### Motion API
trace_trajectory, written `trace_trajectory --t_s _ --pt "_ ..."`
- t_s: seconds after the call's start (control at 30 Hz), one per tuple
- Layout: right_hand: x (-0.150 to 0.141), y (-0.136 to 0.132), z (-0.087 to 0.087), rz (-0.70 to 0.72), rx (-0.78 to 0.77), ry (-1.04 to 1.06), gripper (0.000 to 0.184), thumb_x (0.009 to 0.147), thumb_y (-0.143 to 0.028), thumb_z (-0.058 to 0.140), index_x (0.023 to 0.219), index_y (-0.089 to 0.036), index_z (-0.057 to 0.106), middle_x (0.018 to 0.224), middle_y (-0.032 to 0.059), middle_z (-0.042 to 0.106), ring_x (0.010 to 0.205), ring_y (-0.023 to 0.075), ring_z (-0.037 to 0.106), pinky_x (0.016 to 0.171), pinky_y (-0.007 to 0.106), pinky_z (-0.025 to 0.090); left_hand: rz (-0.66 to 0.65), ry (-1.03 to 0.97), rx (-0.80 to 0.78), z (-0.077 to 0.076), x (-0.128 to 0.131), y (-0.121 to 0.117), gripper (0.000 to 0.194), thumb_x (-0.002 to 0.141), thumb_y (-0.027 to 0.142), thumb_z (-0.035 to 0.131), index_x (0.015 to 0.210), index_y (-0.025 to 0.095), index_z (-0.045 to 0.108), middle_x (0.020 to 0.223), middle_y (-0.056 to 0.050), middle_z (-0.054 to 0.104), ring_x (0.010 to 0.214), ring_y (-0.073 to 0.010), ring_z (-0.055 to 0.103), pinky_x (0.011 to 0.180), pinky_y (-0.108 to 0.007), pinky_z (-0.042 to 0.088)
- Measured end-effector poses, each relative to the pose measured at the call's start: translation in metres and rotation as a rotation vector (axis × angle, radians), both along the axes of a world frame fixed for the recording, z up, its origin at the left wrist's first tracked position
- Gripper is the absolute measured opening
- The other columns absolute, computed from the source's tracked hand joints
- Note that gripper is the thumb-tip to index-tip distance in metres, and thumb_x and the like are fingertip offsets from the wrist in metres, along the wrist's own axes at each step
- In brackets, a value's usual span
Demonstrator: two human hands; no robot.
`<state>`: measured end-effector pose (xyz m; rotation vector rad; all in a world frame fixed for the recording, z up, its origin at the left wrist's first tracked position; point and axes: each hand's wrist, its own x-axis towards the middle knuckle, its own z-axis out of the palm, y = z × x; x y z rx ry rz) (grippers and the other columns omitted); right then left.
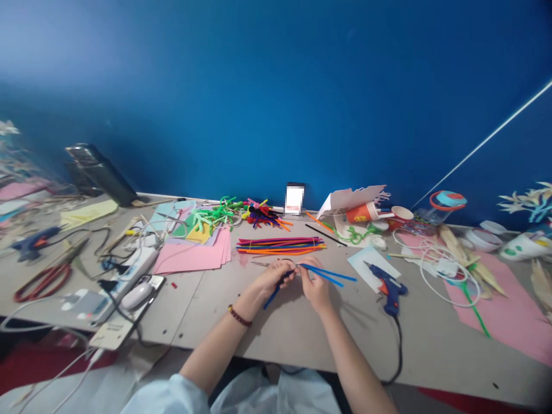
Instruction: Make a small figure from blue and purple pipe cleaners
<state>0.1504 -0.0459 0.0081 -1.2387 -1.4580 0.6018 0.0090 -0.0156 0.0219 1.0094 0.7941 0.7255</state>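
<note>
Over the desk in front of me, both hands come together on several blue pipe cleaners (330, 272). My left hand (276, 274) is closed, with a dark blue length sticking out below its fingers. My right hand (315, 289) pinches the strips close to the left fingertips, and their free ends fan out to the right. A thin grey pointed tip (259, 264) shows left of my left fingers; the rest of it is hidden. Just beyond my hands lies a bundle of coloured pipe cleaners (280, 245), mostly red, purple and orange.
A blue glue gun (390, 287) lies on white paper to the right, its cord running to the front edge. At left are a power strip (125, 282), red-handled scissors (47, 279) and pink paper (190, 257). A phone (294, 199) leans against the wall.
</note>
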Motion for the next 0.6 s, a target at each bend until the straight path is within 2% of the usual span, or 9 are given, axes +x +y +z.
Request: trace_trajectory --t_s 0.1,0.17,0.27,0.33,0.4,0.47,0.6 --pt "0.0006 0.0018 -0.0059 -0.032 -0.121 0.131 0.016 0.080 -0.041 0.054 0.078 -0.028 0.062 0.084 0.0063 0.067 0.085 0.0232 0.059 0.083 0.036 0.045 0.064 0.073 0.156 -0.0024 0.0024 -0.0005 0.030 0.074 0.043 0.059 0.069 0.013 0.057 0.057 0.001 0.052 0.045 -0.0058 0.041 0.043 -0.020 0.033" --pt "0.0007 0.0032 -0.0095 -0.047 -0.196 0.227 0.017 0.078 -0.044 0.057 0.078 -0.028 0.062 0.083 0.0048 0.067 0.080 0.0218 0.060 0.077 0.034 0.046 0.140 0.177 0.354 -0.0047 0.0026 -0.0010 0.026 0.075 0.039 0.061 0.077 0.013 0.060 0.064 -0.001 0.057 0.051 -0.0079 0.048 0.048 -0.021 0.039" --pt "0.0013 0.0054 -0.0114 -0.098 -0.284 0.350 0.022 0.073 -0.047 0.061 0.075 -0.025 0.062 0.075 0.0027 0.067 0.069 0.0197 0.059 0.068 0.031 0.046 0.282 0.429 0.810 -0.0067 0.0014 -0.0027 0.021 0.078 0.030 0.060 0.095 0.017 0.061 0.081 -0.004 0.063 0.068 -0.0127 0.056 0.060 -0.024 0.045" --pt "0.0016 0.0064 -0.0103 -0.122 -0.319 0.398 0.025 0.070 -0.048 0.063 0.071 -0.023 0.061 0.067 0.0011 0.064 0.062 0.0183 0.057 0.063 0.030 0.044 0.331 0.609 1.128 -0.0074 0.0008 -0.0041 0.017 0.082 0.025 0.054 0.096 0.018 0.061 0.084 -0.006 0.063 0.076 -0.0151 0.058 0.066 -0.027 0.047" --pt "0.0016 0.0071 -0.0084 -0.122 -0.337 0.430 0.026 0.069 -0.048 0.065 0.069 -0.023 0.061 0.061 -0.0001 0.062 0.058 0.0171 0.055 0.060 0.030 0.043 0.375 0.731 1.355 -0.0084 0.0004 -0.0053 0.015 0.086 0.020 0.049 0.094 0.018 0.061 0.085 -0.007 0.064 0.079 -0.0166 0.060 0.069 -0.029 0.048" --pt "0.0010 0.0075 -0.0068 -0.113 -0.354 0.449 0.026 0.067 -0.048 0.066 0.066 -0.023 0.061 0.058 -0.0005 0.061 0.056 0.0167 0.053 0.058 0.029 0.041 0.410 0.812 1.487 -0.0094 0.0001 -0.0060 0.017 0.087 0.017 0.046 0.093 0.018 0.061 0.085 -0.008 0.065 0.078 -0.0172 0.060 0.069 -0.030 0.049" --pt "-0.0005 0.0088 -0.0077 -0.103 -0.395 0.470 0.029 0.063 -0.049 0.068 0.060 -0.021 0.061 0.057 0.0007 0.061 0.056 0.0168 0.054 0.058 0.029 0.040 0.430 0.889 1.601 -0.0099 -0.0015 -0.0065 0.019 0.087 0.014 0.043 0.093 0.018 0.061 0.084 -0.007 0.066 0.077 -0.0165 0.060 0.069 -0.029 0.049"
